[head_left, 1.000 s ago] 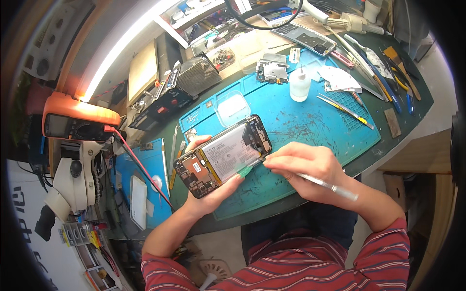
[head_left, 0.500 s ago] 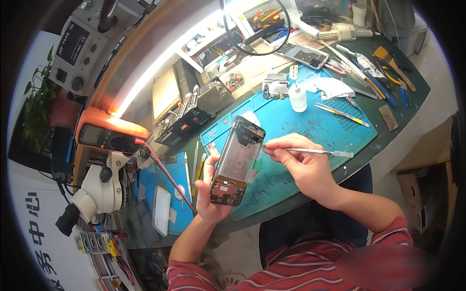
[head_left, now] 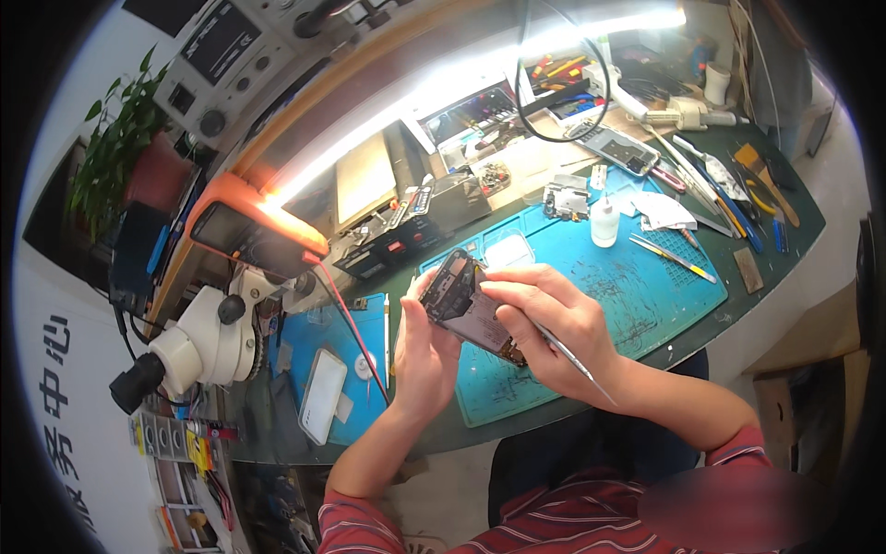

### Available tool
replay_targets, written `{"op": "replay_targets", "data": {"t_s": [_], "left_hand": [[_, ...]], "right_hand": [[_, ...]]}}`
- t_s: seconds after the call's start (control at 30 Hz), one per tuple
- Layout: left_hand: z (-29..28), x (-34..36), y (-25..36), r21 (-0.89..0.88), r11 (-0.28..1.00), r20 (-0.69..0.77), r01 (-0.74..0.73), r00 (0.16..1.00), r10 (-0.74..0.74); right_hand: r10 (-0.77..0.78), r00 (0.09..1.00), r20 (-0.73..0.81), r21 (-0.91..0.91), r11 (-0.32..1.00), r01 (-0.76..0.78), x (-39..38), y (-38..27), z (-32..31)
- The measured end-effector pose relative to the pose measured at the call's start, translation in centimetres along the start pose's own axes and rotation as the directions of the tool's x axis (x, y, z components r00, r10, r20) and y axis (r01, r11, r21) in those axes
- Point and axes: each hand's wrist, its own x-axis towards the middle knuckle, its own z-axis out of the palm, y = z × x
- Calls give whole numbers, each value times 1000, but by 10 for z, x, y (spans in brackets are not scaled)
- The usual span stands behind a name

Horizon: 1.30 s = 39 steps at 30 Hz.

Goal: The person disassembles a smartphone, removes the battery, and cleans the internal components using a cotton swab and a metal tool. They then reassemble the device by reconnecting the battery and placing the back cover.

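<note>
An opened smartphone (head_left: 457, 307), its battery (head_left: 486, 325) and dark inner parts bare, is held tilted above the blue repair mat (head_left: 646, 309). My left hand (head_left: 427, 355) is closed around the phone's left side, with the thumb upright along it. Over the phone's right side lies my right hand (head_left: 568, 332), thumb and forefinger pinched near the upper end. A slim metal rod-like tool (head_left: 577, 365) is tucked in that hand, one end sticking out toward my wrist. Its other end is hidden by the fingers, which also cover part of the phone.
On the mat stand a white dropper bottle (head_left: 605, 226) and tweezers (head_left: 672, 257). Another phone (head_left: 620, 148) lies at the back, pliers (head_left: 762, 198) at far right. A white microscope (head_left: 198, 346), orange multimeter (head_left: 254, 226) and red lead (head_left: 341, 314) occupy the left; a black ring (head_left: 521, 83) hangs behind.
The phone has turned, its upper end now leaning left. My right hand has moved over it, and the tool now points down toward the wrist instead of rightward. The whole view has shifted.
</note>
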Motion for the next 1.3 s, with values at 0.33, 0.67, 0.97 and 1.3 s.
{"op": "replay_targets", "data": {"t_s": [0.33,0.67,0.97,1.3], "left_hand": [[21,9,-6,-3,984,-163,-181,970,178],[26,13,-6,65,980,-174,-186,965,195],[23,16,-7,59,979,-158,-195,967,202],[22,20,-7,67,980,-155,-187,968,196]], "right_hand": [[-114,993,34,-53,992,115,20,11,-9],[46,997,54,52,997,-49,25,25,-14],[-17,998,57,26,1000,16,23,26,-12],[-11,993,118,86,996,1,30,36,-23]]}}
